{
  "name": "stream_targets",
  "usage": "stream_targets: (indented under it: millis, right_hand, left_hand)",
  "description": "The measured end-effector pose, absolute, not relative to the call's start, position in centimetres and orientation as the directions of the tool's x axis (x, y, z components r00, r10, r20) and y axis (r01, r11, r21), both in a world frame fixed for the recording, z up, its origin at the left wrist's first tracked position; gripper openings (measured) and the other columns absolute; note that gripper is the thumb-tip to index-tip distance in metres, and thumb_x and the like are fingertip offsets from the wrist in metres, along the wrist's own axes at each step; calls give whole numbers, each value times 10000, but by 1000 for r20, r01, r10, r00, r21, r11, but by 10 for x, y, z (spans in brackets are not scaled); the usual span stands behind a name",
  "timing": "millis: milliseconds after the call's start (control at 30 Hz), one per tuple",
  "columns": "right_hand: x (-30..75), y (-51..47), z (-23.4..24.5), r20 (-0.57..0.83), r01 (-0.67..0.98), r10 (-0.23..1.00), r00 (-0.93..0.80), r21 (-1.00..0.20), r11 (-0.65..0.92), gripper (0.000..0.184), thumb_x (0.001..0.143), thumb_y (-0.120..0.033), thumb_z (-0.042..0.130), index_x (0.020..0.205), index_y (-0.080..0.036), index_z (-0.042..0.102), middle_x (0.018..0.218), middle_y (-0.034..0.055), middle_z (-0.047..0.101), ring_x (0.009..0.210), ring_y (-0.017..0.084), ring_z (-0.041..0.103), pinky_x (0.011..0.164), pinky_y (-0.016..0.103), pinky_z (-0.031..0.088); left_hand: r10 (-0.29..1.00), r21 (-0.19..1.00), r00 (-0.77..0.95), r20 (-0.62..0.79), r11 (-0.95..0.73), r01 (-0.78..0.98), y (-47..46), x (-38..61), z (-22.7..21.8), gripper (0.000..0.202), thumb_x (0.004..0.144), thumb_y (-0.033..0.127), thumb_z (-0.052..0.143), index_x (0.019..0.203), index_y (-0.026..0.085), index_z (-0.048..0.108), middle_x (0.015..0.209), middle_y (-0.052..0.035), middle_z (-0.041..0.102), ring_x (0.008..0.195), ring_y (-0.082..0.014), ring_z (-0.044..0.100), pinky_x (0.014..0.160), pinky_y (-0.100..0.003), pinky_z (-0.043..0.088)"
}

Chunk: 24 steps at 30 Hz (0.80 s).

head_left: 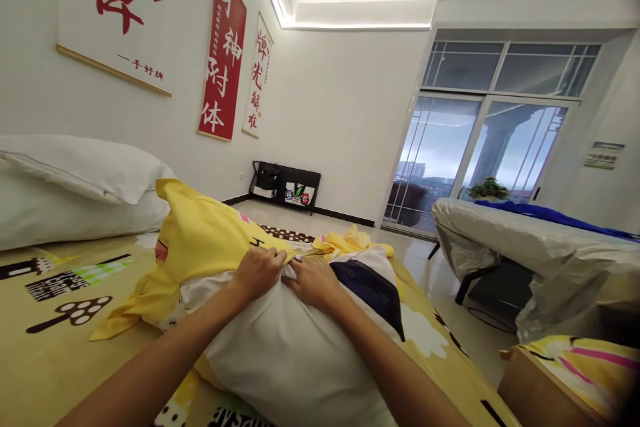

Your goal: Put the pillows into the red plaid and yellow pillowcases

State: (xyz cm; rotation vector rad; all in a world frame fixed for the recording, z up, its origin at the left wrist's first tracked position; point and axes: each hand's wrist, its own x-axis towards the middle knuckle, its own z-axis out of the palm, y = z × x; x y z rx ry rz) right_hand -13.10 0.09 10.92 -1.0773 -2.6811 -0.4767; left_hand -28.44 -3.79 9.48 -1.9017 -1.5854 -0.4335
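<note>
A white pillow (280,353) lies in front of me, its far left end inside a yellow pillowcase (200,227) with dark lettering. My left hand (260,272) is closed in a fist on the pillowcase's edge, over the pillow. Close beside it, my right hand (314,280) pinches at the same edge; its fingertips are partly hidden. To the right of that hand, a dark navy patch (369,290) shows on the white fabric. More crumpled yellow cloth (353,239) sits just beyond the pillow.
A yellow printed bedsheet (75,360) spreads under everything. White pillows (85,193) are stacked at left. To the right stand a plastic-covered table (530,233) and a wooden box-like piece (545,390) with yellow cloth on it. A black rack (286,187) is by the far wall.
</note>
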Motion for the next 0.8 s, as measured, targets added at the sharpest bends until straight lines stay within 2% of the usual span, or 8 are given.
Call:
stream_targets:
  millis: [133, 233, 333, 433, 500, 567, 667, 800]
  right_hand:
    - [-70, -12, 137, 324, 537, 464, -825, 191, 822, 612, 861, -571, 511, 1410, -333, 383, 1294, 93, 551, 1182, 239, 496, 980, 386, 352]
    - [-7, -6, 145, 443, 639, 546, -712, 85, 764, 898, 718, -627, 645, 1467, -300, 272, 1425, 112, 440, 1289, 288, 398, 1050, 458, 283]
    - [25, 9, 124, 398, 672, 716, -574, -270, 689, 873, 598, -584, 737, 1360, -239, 488, 1303, 145, 563, 1172, 334, 517, 987, 488, 363]
    - [15, 10, 82, 259, 409, 816, -517, -763, 501, 588, 549, -583, 731, 995, -200, 731, 974, 112, 717, 880, 321, 650, 821, 462, 487]
    - [-1, -3, 58, 278, 198, 884, -377, -908, 370, 493, 485, -569, 752, 794, -185, 753, 814, 93, 728, 767, 323, 659, 743, 459, 516]
    - [-16, -26, 47, 339, 103, 928, -156, -928, 357, 435, 464, -519, 777, 735, -181, 744, 755, 76, 723, 736, 320, 656, 701, 435, 528]
    - [-30, -69, 56, 468, 155, 876, 117, -880, 449, 373, 536, -475, 772, 764, -182, 736, 734, 59, 714, 690, 293, 641, 624, 378, 525]
    - [-59, -100, 85, 844, 308, 527, 102, -530, 790, 149, 702, -350, 671, 644, -213, 660, 576, 30, 613, 532, 202, 552, 509, 311, 449]
  left_hand:
    - [689, -217, 220, 690, -93, 972, -46, -298, 79, 158, 843, 127, 462, 773, 174, 595, 714, -55, 636, 664, -225, 613, 582, -317, 384]
    - [599, -187, 213, 772, -106, 977, -52, -305, 73, 172, 842, 131, 472, 718, 187, 578, 688, -41, 617, 652, -211, 582, 588, -318, 355]
    - [592, -170, 208, 779, -120, 978, -54, -300, 68, 163, 829, 114, 482, 721, 190, 577, 703, -43, 617, 665, -215, 562, 609, -327, 335]
    - [629, -62, 131, 766, -131, 989, -51, -286, 63, 164, 836, 105, 480, 733, 192, 574, 728, -42, 623, 691, -215, 550, 639, -333, 329]
    - [621, 50, 48, 783, -139, 989, -47, -274, 62, 172, 854, 119, 473, 731, 193, 567, 731, -37, 620, 711, -209, 543, 655, -331, 329]
    - [572, 88, 40, 819, -195, 977, -43, -262, 66, 181, 867, 135, 464, 724, 194, 558, 730, -34, 610, 720, -201, 533, 662, -326, 327]
    - [444, -24, 176, 879, -329, 944, -36, -245, 86, 228, 887, 160, 422, 698, 198, 545, 699, -36, 579, 696, -186, 504, 667, -318, 328]
    - [309, 30, 81, 948, -340, 940, -25, -251, 125, 329, 911, 191, 315, 634, 202, 493, 670, -50, 538, 701, -184, 486, 708, -309, 361]
